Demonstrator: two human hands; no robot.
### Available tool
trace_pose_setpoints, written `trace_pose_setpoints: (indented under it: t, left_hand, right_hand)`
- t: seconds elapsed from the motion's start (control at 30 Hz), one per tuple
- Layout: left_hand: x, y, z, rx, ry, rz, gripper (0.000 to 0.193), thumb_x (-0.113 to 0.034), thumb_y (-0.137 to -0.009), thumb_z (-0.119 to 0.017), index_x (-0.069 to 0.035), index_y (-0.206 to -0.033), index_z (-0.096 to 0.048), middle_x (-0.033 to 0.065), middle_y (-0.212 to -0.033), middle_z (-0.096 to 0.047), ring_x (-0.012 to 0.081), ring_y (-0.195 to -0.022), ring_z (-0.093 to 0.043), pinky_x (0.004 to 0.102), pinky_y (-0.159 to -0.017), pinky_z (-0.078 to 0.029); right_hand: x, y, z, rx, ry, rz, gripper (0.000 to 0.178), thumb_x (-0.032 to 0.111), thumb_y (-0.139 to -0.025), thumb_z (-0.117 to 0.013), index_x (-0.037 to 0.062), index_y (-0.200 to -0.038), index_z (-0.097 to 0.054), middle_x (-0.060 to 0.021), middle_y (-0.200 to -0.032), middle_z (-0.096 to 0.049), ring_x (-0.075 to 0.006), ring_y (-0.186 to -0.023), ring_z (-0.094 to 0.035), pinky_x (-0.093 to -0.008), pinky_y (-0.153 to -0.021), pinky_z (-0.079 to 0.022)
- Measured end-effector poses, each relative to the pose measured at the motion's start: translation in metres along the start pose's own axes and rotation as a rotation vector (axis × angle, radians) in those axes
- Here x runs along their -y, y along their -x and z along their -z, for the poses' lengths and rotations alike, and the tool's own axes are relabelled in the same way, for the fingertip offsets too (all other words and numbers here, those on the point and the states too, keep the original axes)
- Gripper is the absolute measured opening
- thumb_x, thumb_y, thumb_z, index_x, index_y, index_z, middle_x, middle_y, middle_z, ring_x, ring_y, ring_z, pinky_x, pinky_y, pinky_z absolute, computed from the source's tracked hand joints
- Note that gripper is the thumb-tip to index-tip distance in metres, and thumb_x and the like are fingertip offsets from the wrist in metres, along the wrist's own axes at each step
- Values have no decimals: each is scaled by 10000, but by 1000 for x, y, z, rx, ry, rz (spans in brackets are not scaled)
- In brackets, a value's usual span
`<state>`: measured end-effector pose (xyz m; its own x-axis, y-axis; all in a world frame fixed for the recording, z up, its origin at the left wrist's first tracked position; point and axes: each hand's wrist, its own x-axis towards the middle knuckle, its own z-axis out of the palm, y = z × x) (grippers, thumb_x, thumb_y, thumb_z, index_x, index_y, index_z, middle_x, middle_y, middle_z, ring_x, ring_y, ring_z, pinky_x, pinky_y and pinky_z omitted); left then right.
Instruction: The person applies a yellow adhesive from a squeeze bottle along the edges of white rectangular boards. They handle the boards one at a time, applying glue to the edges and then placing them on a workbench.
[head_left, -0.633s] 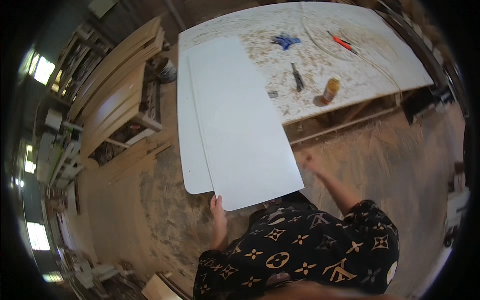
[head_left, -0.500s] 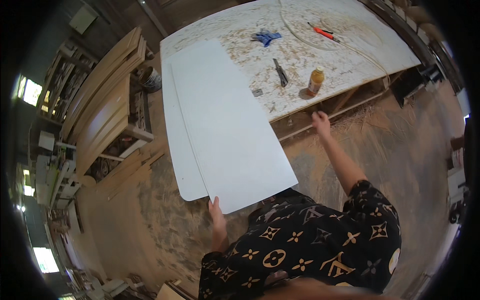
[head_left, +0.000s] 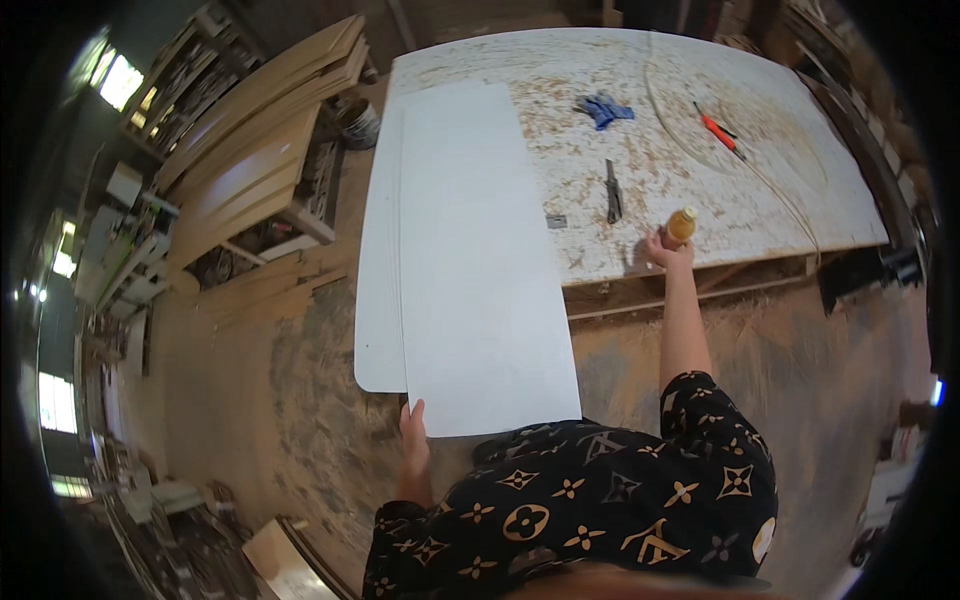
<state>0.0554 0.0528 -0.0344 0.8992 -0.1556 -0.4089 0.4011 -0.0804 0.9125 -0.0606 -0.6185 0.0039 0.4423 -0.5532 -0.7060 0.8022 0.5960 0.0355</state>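
The upper white panel is laid over a lower white panel, whose rounded near corner is left exposed on the left. The near end of both is carried past the front edge of the counter. Close to that same edge, to the right of the panels, an amber bottle is stood.

The upper panel could be slid askew over the lower one if its corner were pulled by one hand alone, and its far end might be lifted if the overhang were pressed down. The bottle could be toppled or knocked off the edge, should it be nudged instead of firmly grasped.

The upper panel's near left corner is met by the left grip, by which the edge appears to be pinched; most of the sheet is stretched forward and rightward from there. The bottle is found directly at the fingers of the right grip, its top being left clear above them; whether it is clasped or merely touched cannot be told.

Farther out, among scattered wood shavings, a small grey piece, a dark knife-like tool, a crumpled blue glove or cloth and a red-handled tool are seen.
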Motion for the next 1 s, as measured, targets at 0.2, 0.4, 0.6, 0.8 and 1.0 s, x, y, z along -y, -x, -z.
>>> trace_pose_setpoints:
  t: [0.2,0.4,0.6,0.8,1.0]
  left_hand:
    - [-6,-4,-1,-20,-39,62,405,-251,-927,-591,44,-1203,-557,81,-1097,-626,159,-978,-567,291,-837,-437]
    - [1,-20,0,-41,-21,168,436,-330,-921,-612,39,-1153,-591,66,-1035,-647,145,-921,-583,287,-806,-450]
    - [-3,-20,-1,-1,34,241,428,-385,-937,-585,20,-1067,-631,49,-979,-642,125,-896,-566,283,-792,-442]
    - [-23,-9,20,46,157,130,367,-351,-960,-558,-5,-1070,-614,30,-974,-620,123,-887,-547,284,-774,-439]
    - [-21,-14,115,74,175,90,356,-332,-969,-548,-1,-1088,-595,43,-989,-627,127,-893,-573,277,-785,-457]
  right_hand:
    - [-15,13,5,21,304,16,395,337,-856,-550,91,-1162,-510,-83,-1116,-581,-266,-1025,-574,-487,-884,-438]
    - [-57,94,55,292,629,-424,520,402,-787,-577,130,-1228,-529,-89,-1177,-594,-292,-1020,-570,-496,-807,-456]
    - [-113,135,100,302,943,-444,478,393,-801,-517,133,-1199,-570,-75,-1155,-626,-272,-1069,-583,-438,-808,-472]
    - [-165,164,131,349,1186,-71,450,340,-881,-453,74,-1238,-523,-63,-1160,-620,-249,-1118,-572,-430,-954,-432]
    - [-249,184,184,314,1092,-13,385,341,-897,-446,76,-1155,-551,-58,-1109,-632,-234,-1068,-585,-396,-919,-446]
